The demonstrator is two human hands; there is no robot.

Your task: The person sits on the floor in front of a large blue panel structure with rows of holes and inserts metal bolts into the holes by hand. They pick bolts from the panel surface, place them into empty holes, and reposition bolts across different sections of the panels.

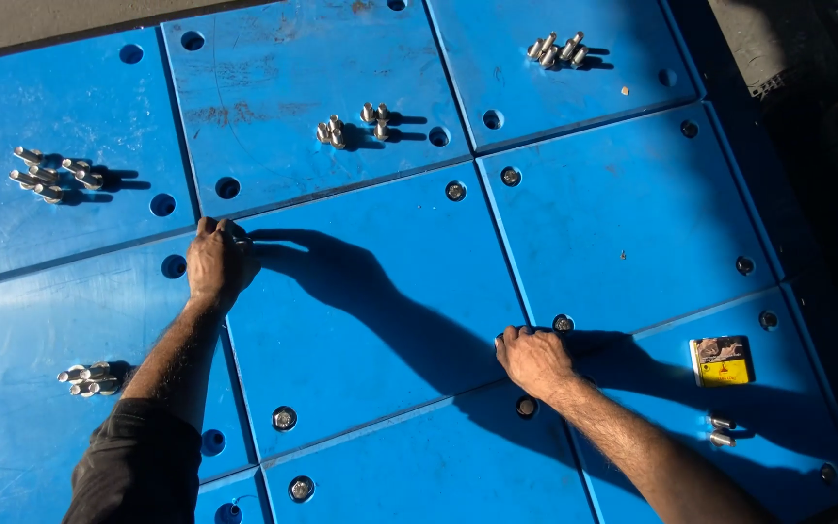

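Observation:
Large blue panels [380, 301] lie side by side, with round holes near their corners. My left hand [215, 260] rests at the top left corner of the middle panel, its fingers closed over a bolt at the corner hole. My right hand [533, 357] presses on the seam at the panel's lower right, fingers curled, just left of a bolt [563, 322] seated in a hole. Whether it holds anything cannot be seen.
Heaps of loose silver bolts lie on the panels: far left [50, 175], lower left [89, 378], top middle [356, 126], top right [557, 49], lower right [720, 432]. A small yellow box [722, 361] sits at the right. Dark ground borders the right edge.

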